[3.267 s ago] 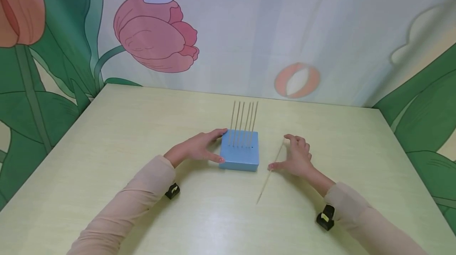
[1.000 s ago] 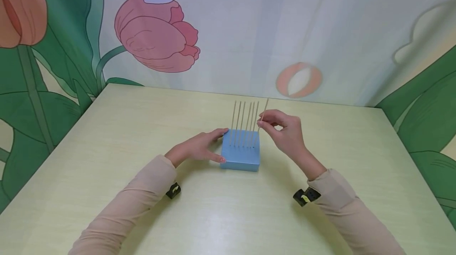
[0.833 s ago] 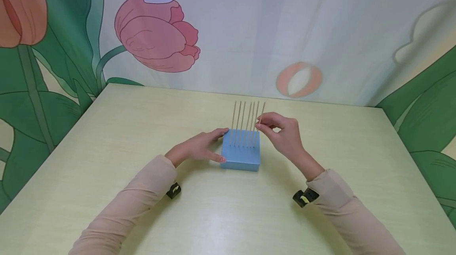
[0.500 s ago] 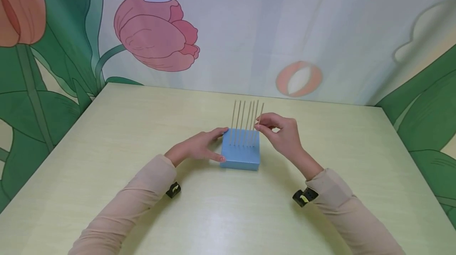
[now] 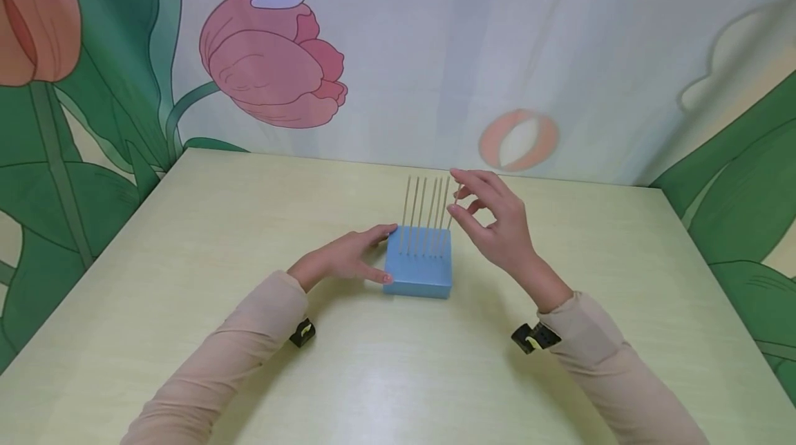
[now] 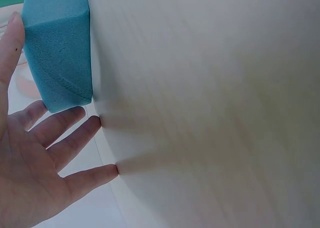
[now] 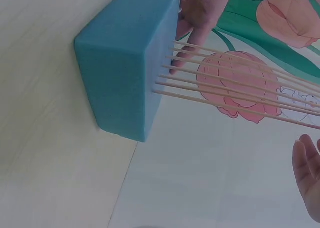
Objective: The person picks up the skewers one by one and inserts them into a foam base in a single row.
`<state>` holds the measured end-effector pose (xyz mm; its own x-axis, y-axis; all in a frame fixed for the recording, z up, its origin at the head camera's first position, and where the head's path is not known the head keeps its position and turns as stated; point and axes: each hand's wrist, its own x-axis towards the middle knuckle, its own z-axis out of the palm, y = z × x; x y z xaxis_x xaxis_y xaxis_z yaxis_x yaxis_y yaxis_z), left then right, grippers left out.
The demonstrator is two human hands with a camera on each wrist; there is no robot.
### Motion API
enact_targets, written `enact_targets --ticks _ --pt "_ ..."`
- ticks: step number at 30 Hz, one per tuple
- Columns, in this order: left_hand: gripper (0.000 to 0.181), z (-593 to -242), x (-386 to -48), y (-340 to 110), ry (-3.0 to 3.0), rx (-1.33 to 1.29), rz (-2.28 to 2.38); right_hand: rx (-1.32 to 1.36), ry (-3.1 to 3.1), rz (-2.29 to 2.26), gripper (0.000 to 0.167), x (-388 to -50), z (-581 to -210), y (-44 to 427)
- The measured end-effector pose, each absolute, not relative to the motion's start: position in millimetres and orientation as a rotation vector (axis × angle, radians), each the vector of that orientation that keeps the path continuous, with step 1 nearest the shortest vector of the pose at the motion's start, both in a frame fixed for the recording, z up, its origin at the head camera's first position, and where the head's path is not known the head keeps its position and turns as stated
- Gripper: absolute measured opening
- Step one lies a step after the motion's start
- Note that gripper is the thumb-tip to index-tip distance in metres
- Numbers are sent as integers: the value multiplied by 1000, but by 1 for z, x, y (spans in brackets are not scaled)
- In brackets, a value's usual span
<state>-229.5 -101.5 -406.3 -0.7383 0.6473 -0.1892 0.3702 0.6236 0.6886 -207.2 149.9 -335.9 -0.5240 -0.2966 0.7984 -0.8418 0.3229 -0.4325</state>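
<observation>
A blue foam block [image 5: 418, 273] sits mid-table with several thin wooden sticks [image 5: 418, 217] standing in a row in its top. My left hand [image 5: 345, 255] braces the block's left side, thumb at the near corner and forefinger at the far one. In the left wrist view its other fingers [image 6: 75, 143] are spread, some touching the table. My right hand [image 5: 497, 224] is raised at the row's right end, thumb and fingers parted around the rightmost stick [image 5: 452, 215]. In the right wrist view that hand [image 7: 311, 175] appears apart from the sticks.
The pale wooden table [image 5: 261, 210] extends around the block. A curtain [image 5: 404, 86] printed with flowers hangs behind its far edge. Black wrist devices [image 5: 302, 333] are strapped under both sleeves.
My right hand picked a stick up off the table and brought it upright to the block's right end. Its fingers have since parted from the stick. The left hand stayed put.
</observation>
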Motion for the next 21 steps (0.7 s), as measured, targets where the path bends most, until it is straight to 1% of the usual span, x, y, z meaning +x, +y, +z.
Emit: enact_targets --ticks 3,8,14,16,21 --pt "95 -408 -230 -101 2430 812 889 1026 -1960 1122 38 -208 -333 148" --pt "94 -407 -230 -100 2429 826 888 1033 -1930 1123 40 -207 -333 147" --pt "94 -405 -230 -99 2434 818 882 1035 -1927 1088 32 -208 -331 147" --pt "94 -405 -230 -99 2436 822 883 1030 -1932 1092 35 -208 -332 148" --pt "94 -406 -230 -99 2431 844 900 977 -1994 1139 52 -205 -337 157"
